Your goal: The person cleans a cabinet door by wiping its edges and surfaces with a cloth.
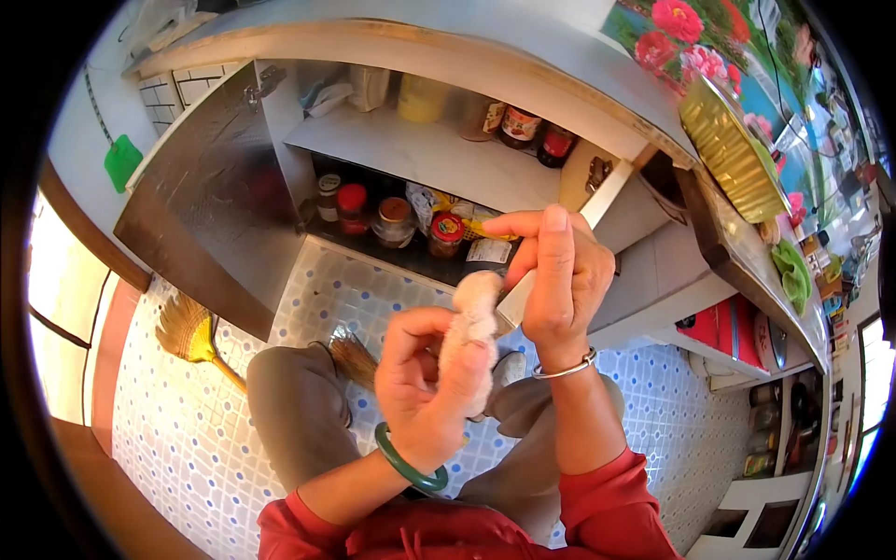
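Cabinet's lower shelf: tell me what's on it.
Jars, two with red lids, crumpled packaging and a labelled container. The right hand and door edge cover the right end; anything behind is hidden.

Place: a kitchen, by its look a home's
Cabinet [196,219]: open, far side; bottles [519,128] on the upper shelf [429,157], lidded jars [352,201] below
Counter [448,37]: over the cabinet, running on along the right
Flowered cover [679,54]: far right, red and pink blooms
Pan [735,154]: right, golden, ridged, on the counter
Green cloth [792,275]: right, at the counter's edge
Floor [177,439]: tiled, blue-dotted
Broom [189,331]: left, yellow
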